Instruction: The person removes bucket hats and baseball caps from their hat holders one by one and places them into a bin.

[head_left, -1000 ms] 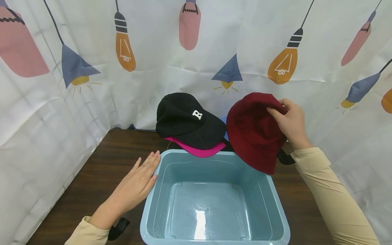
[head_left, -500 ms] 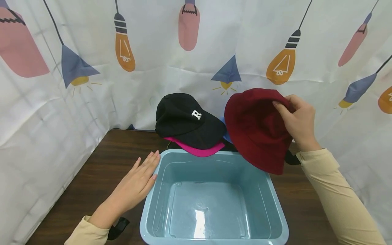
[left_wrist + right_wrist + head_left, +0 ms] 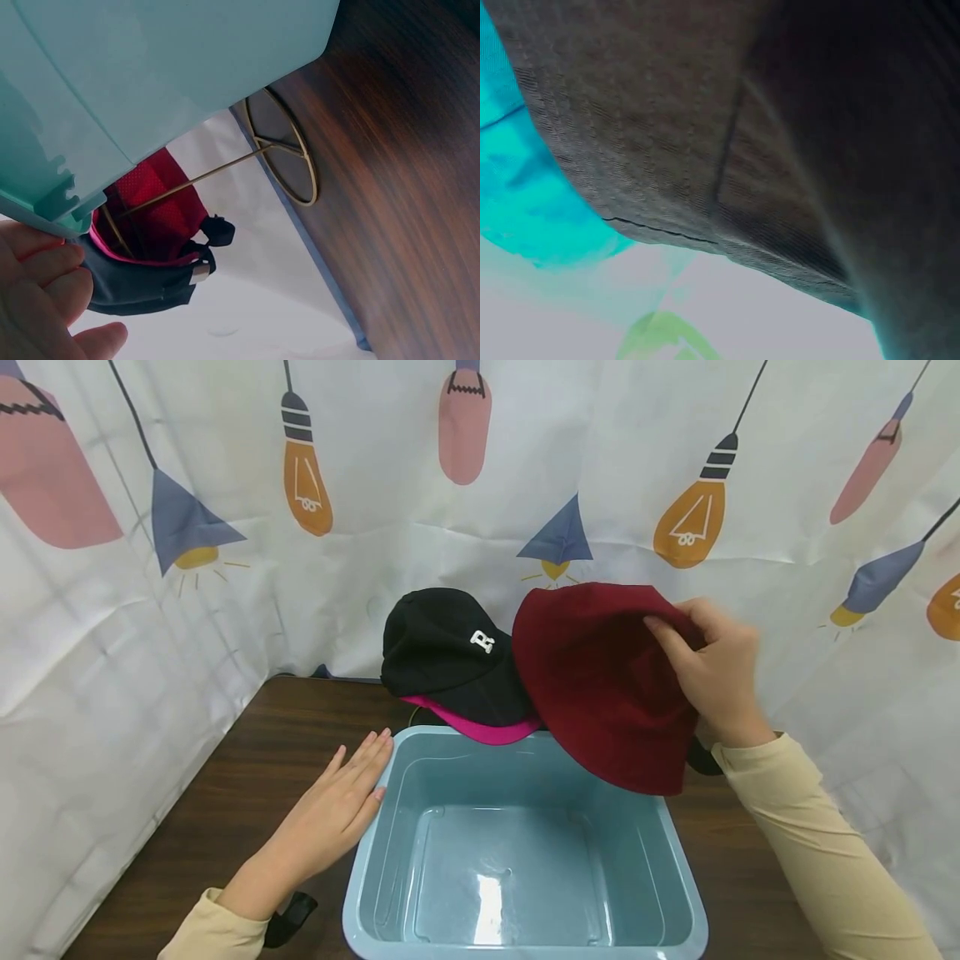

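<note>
My right hand [image 3: 716, 668] pinches the brim of a dark red bucket hat [image 3: 592, 685] between thumb and fingers. The hat hangs tilted over the back right corner of a light blue plastic basin [image 3: 693, 914], hiding part of a black cap's visor. My left hand [image 3: 322, 814] lies with extended fingers against the basin's left rim. Behind the basin, the black cap [image 3: 438, 639] with a white letter R sits above a pink visor [image 3: 487, 731]. In the right wrist view, close dark fabric [image 3: 652, 127] covers much of the frame beside cyan fabric [image 3: 536, 180].
A gold wire stand [image 3: 311, 184] with a round base stands on the dark wood table [image 3: 405, 195]; its stem reaches into the caps. White curtain [image 3: 360, 485] printed with lamps hangs around the back and sides. Black bands [image 3: 288, 920] are on the wrists.
My right hand first drew the red bucket hat slightly right, then moved it left, so it covers more of the black cap's visor. The left hand and basin look still.
</note>
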Motion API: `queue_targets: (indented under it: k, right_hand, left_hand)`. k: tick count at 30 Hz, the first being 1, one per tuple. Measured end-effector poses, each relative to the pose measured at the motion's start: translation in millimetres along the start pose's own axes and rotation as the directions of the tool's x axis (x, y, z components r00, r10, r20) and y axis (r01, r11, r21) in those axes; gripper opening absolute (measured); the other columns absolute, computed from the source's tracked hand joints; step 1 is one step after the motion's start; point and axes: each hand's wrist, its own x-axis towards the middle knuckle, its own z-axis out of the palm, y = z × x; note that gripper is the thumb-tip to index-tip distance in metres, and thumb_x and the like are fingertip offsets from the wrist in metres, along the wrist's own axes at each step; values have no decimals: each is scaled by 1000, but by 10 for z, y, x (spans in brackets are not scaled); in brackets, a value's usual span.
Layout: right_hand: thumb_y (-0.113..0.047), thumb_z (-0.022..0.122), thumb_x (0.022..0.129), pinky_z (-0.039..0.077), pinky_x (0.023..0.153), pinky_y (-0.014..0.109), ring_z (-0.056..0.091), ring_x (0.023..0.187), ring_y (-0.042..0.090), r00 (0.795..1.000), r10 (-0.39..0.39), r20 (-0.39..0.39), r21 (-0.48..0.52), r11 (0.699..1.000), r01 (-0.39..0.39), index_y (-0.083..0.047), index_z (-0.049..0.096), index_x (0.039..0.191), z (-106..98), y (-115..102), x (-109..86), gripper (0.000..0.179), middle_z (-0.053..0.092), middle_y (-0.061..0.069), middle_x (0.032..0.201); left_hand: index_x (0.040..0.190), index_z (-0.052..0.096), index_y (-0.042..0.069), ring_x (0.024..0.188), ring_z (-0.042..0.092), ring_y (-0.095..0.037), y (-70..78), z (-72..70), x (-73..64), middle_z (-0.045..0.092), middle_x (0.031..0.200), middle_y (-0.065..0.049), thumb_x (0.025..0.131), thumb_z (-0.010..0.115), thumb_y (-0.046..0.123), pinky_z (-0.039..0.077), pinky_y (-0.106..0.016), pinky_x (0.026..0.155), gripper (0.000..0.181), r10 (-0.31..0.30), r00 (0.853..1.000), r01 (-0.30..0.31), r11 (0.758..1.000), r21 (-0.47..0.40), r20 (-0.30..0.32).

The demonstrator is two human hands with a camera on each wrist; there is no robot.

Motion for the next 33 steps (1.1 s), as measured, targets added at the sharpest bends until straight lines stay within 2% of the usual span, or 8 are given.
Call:
queue_targets:
  k: [3, 6, 10, 17, 20, 25, 28, 33]
  right_hand:
    - [-1, 76, 77, 38, 61, 10, 52, 59, 5, 995, -96, 9, -15, 995, 96, 3, 67, 77, 55, -14, -41, 10, 65, 13, 68]
    - [-18, 72, 86, 39, 58, 15, 53, 53, 17, 978, -205, 42, -26, 978, 206, 1, 66, 78, 108, -22, -102, 22, 64, 12, 66]
    - [-38, 60, 93, 39, 54, 22, 51, 51, 17, 956, -279, 95, 20, 960, 279, 0, 66, 79, 161, -36, -181, 41, 62, 10, 65]
    - [-38, 61, 93, 38, 56, 16, 48, 55, 9, 945, -283, 165, 164, 953, 256, -2, 67, 81, 193, -53, -224, 38, 64, 6, 68]
    - [-39, 61, 92, 39, 57, 16, 48, 57, 7, 933, -303, 193, 203, 943, 264, -3, 68, 82, 185, -65, -232, 37, 64, 4, 68]
    - [-37, 58, 94, 42, 57, 17, 49, 59, 8, 886, -365, 286, 256, 920, 296, -5, 68, 85, 169, -142, -251, 35, 65, 2, 73]
    - [-37, 56, 95, 40, 55, 17, 47, 59, 6, 854, -372, 363, 297, 915, 272, -7, 67, 85, 155, -186, -275, 34, 62, -2, 72]
    - [-38, 57, 95, 36, 52, 15, 41, 56, 2, 819, -357, 448, 349, 914, 208, -12, 63, 81, 144, -235, -312, 30, 53, -8, 67]
  left_hand:
    - [149, 29, 3, 143, 19, -29, -1, 6, 5, 24, 155, -11, 101, 45, 27, 11, -51, 114, 56, 5, 1000, -5, 1000, 0, -3]
    - [149, 28, 2, 143, 19, -28, -3, 12, 3, 24, 155, -11, 101, 45, 26, 12, -51, 114, 56, 21, 1000, -21, 1000, 5, -13]
    - [149, 29, 1, 143, 19, -27, -7, 23, 1, 26, 155, -12, 100, 46, 24, 16, -54, 112, 56, 47, 998, -46, 999, 20, -32]
    - [149, 29, 1, 143, 18, -27, -10, 23, -2, 25, 155, -13, 100, 46, 25, 14, -52, 113, 56, 46, 998, -45, 999, 17, -33]
    - [148, 29, 1, 143, 18, -27, -11, 21, -3, 26, 154, -13, 100, 46, 25, 11, -49, 114, 57, 47, 998, -47, 999, 16, -37]
    - [148, 30, 1, 142, 20, -27, -15, 32, -7, 27, 154, -12, 100, 47, 24, 8, -44, 116, 57, 67, 996, -65, 997, 28, -58]
    - [148, 30, 0, 142, 21, -27, -17, 40, -11, 27, 154, -12, 100, 48, 23, 9, -45, 116, 56, 80, 994, -77, 996, 44, -68]
    - [148, 29, 0, 142, 21, -27, -20, 43, -13, 26, 154, -12, 100, 48, 23, 7, -43, 116, 56, 86, 994, -83, 996, 43, -73]
